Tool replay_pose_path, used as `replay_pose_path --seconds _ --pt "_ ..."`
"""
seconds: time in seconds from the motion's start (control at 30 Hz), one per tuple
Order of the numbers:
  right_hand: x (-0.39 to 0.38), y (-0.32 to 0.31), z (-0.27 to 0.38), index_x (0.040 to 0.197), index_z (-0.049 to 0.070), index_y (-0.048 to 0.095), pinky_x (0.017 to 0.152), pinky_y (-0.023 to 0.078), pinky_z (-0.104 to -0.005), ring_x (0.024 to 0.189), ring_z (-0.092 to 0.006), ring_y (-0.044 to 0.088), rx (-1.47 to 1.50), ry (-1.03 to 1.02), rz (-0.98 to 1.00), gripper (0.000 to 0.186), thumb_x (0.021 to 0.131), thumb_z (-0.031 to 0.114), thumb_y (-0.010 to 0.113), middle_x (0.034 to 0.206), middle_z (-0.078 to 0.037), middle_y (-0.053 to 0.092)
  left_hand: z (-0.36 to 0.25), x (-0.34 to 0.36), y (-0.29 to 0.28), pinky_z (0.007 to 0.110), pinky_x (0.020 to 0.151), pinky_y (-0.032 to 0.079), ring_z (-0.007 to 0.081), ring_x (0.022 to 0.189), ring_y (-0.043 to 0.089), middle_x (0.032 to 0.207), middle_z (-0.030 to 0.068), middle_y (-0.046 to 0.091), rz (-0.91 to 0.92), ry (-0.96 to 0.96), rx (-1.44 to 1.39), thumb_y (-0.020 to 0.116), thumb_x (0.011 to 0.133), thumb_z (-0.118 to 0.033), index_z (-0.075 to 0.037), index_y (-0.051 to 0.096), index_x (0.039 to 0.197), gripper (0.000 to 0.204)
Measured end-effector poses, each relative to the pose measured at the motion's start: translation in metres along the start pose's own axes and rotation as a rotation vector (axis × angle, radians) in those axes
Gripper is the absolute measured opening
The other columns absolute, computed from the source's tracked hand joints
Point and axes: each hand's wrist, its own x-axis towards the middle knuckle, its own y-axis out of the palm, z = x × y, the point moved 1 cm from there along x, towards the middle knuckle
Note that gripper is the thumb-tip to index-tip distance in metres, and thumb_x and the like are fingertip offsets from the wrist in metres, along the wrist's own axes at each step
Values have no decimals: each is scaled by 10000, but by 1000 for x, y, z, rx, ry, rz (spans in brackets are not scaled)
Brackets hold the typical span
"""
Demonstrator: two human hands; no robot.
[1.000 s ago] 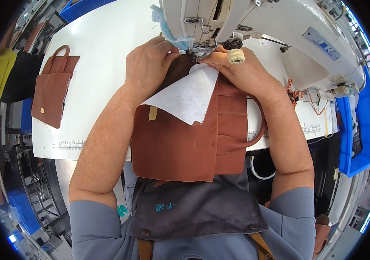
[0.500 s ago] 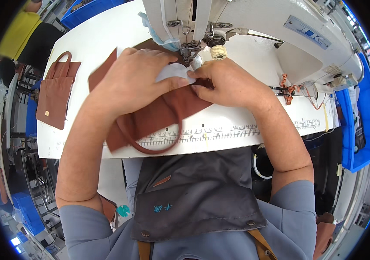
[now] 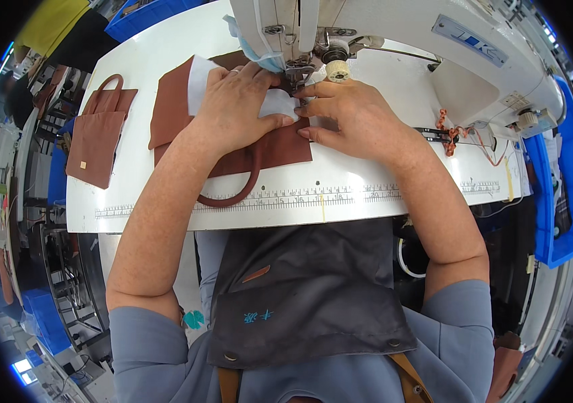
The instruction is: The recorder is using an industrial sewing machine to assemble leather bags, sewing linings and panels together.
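Observation:
A brown leather-like bag panel point(image 3: 172, 107) with a looped handle point(image 3: 251, 181) lies under the sewing machine's needle area point(image 3: 298, 75). A white sheet point(image 3: 200, 79) rests on the panel. My left hand point(image 3: 238, 107) lies flat over the sheet, fingers stretched toward the needle area, thumb along the sheet's near edge. Just right of the needle area, my right hand point(image 3: 357, 119) has its fingers apart, their tips touching the sheet and panel edge. Nothing shows gripped in either hand. The machine head and my fingers partly hide the stitching spot.
A brown handbag point(image 3: 95, 148) lies at the table's left. A ruler strip point(image 3: 280, 200) runs along the front edge of the white table point(image 3: 340, 218). Orange cord point(image 3: 448, 134) hangs by the machine point(image 3: 394, 27). Blue bins point(image 3: 558, 242) stand right and back left.
The panel has turned and straightened, with its handle swinging in nearer my left forearm. More of the white sheet shows beyond my left hand. My right fingers have gone from bunched to spread.

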Motion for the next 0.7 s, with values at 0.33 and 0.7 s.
replay_pose_path --seconds 0.33,0.7 --pt "5 5 1 1157 70 710 911 529 -420 1060 -318 636 94 181 69 500 783 383 820 1089 -127 645 3 33 -17 385 985 352 266 1020 631 988 75 670 399 -164 -103 908 614 -538 -52 679 1187 786" --pt "16 13 -7 1123 45 744 852 544 -368 947 -261 685 512 422 112 487 787 390 818 1043 -136 715 11 12 4 410 1039 317 231 1217 587 1179 77 705 100 -67 -206 879 679 -464 -85 713 1179 649"
